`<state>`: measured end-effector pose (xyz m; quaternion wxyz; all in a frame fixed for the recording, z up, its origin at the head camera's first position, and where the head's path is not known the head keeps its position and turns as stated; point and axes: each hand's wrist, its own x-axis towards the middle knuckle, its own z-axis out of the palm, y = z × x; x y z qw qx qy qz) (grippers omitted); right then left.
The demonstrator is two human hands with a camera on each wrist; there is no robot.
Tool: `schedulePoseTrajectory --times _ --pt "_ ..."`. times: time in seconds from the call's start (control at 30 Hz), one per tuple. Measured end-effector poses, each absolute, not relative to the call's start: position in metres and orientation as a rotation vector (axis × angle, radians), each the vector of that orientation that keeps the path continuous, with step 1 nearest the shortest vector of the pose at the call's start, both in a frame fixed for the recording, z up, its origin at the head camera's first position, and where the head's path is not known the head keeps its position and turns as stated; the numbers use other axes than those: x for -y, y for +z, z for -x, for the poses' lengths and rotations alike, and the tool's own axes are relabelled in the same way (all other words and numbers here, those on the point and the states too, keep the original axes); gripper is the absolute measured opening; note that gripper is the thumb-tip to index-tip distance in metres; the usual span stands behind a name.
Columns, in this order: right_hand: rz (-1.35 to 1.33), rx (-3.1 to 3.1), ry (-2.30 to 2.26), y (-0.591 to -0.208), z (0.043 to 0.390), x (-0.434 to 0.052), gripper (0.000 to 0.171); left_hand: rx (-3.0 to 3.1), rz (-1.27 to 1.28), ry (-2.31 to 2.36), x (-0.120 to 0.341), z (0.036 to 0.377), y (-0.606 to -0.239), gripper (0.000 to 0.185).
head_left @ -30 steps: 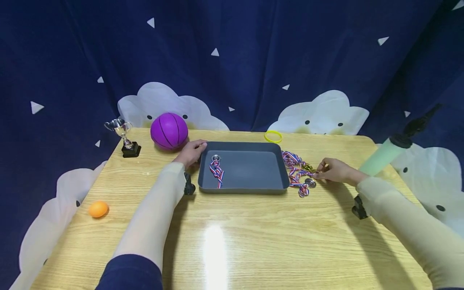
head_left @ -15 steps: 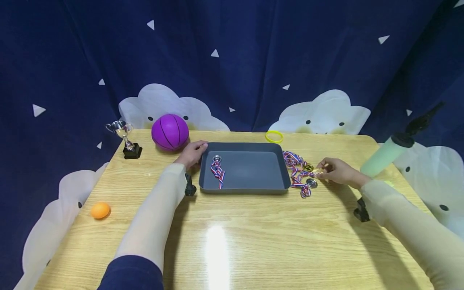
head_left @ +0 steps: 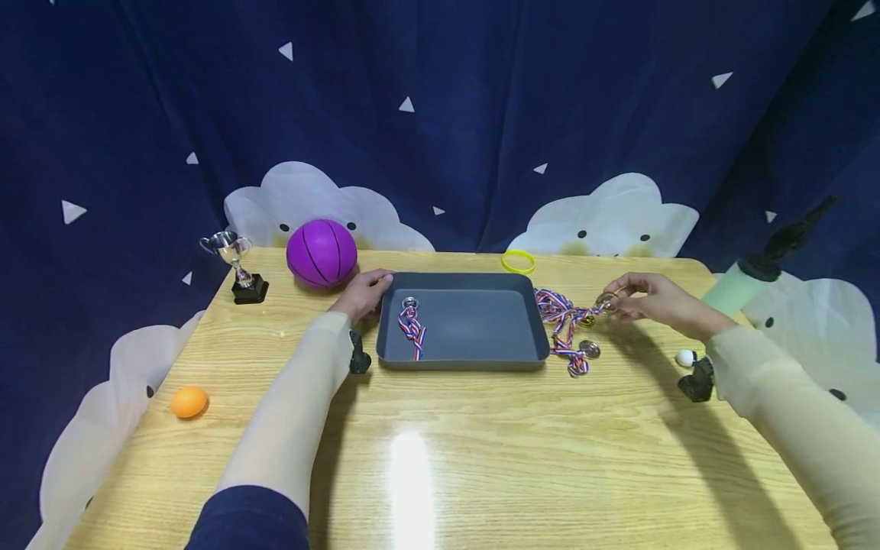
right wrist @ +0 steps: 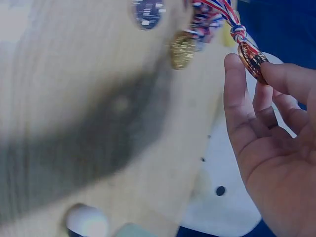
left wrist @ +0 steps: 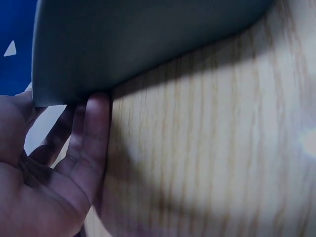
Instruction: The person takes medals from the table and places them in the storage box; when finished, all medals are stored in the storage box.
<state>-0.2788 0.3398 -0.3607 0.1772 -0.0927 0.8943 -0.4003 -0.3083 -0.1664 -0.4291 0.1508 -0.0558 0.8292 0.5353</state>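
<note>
A grey tray sits mid-table with one medal on a red, white and blue ribbon inside at its left. My left hand rests against the tray's far left corner, fingers straight along its wall. Right of the tray lies a tangle of ribboned medals. My right hand pinches a bronze medal between thumb and fingertips and holds it a little above the table, its ribbon trailing back to the pile. A gold medal and a silver one lie below.
A purple ball and a small silver trophy stand at the far left. A yellow wristband lies behind the tray. An orange ball is near the left edge, a small white ball and a green pump at the right.
My right hand has lifted from the table by the pile, taking a medal up and back with its ribbon pulled taut. The white ball has come into sight. My left hand has stayed put.
</note>
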Motion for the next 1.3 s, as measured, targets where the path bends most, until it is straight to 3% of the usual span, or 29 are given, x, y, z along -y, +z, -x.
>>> schedulePoseTrajectory --times 0.57,0.77,1.07,1.3 --pt "0.31 -2.652 -1.282 -0.288 0.286 -0.332 0.034 -2.416 0.106 1.525 0.167 0.306 -0.43 0.048" --pt "0.341 -2.616 -1.32 -0.285 0.29 -0.326 0.022 -2.391 0.136 1.542 0.167 0.306 -0.429 0.048" --pt "0.296 -2.61 -1.23 -0.285 0.293 -0.321 0.037 -2.382 0.134 1.548 0.167 0.307 -0.429 0.048" --pt "0.33 -2.631 -1.392 -0.256 0.295 -0.31 0.028 -2.379 0.133 1.559 0.167 0.304 -0.428 0.047"
